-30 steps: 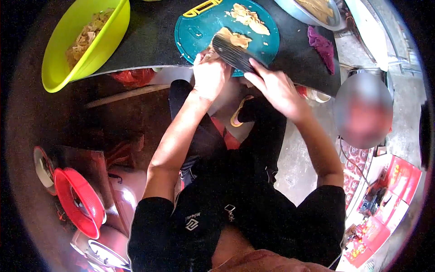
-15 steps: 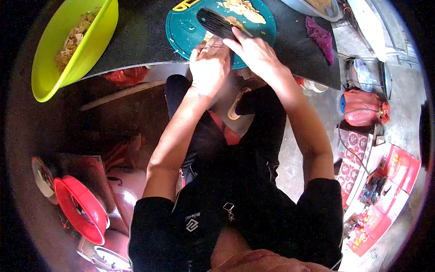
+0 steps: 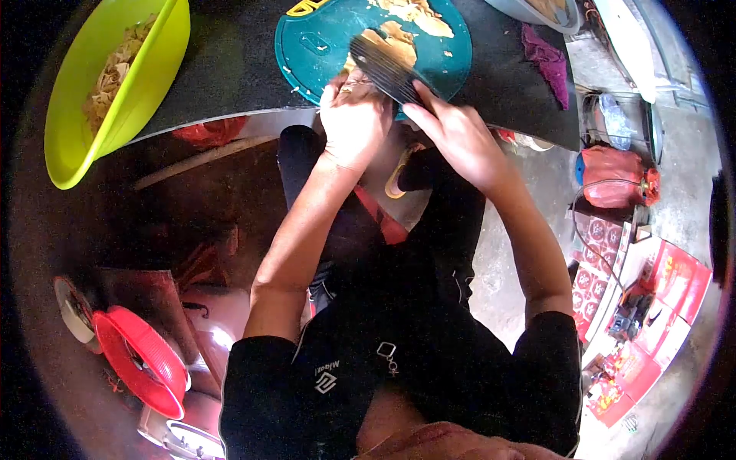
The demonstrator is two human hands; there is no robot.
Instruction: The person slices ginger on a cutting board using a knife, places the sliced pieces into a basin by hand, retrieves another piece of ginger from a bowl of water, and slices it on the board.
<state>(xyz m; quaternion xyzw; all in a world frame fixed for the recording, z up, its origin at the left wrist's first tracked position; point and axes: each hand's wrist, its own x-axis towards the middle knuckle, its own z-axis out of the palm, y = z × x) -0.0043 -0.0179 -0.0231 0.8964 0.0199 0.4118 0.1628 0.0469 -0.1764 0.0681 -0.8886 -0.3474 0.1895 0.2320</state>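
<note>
A teal round board [image 3: 307, 57] lies at the dark table's near edge, with pale yellow slices [image 3: 418, 15] at its far side. My right hand [image 3: 460, 142] is closed on the near end of a dark ridged cleaver [image 3: 379, 65], whose blade slants across the board. Against the blade's left side, my left hand [image 3: 356, 115] presses on a pale yellow piece, mostly hidden under its curled fingers. Another flat yellow piece [image 3: 399, 44] lies just beyond the blade.
A lime-green basin [image 3: 146, 84] with pale shreds stands at the left. On the right are a purple cloth [image 3: 546, 65] and a grey bowl [image 3: 537, 11]. Red baskets [image 3: 142, 360] and red boxes [image 3: 675, 276] are lower down at the sides.
The cleaver and my right hand have moved nearer to me and slightly right. The yellow piece beyond the blade shows more fully. The view has shifted slightly.
</note>
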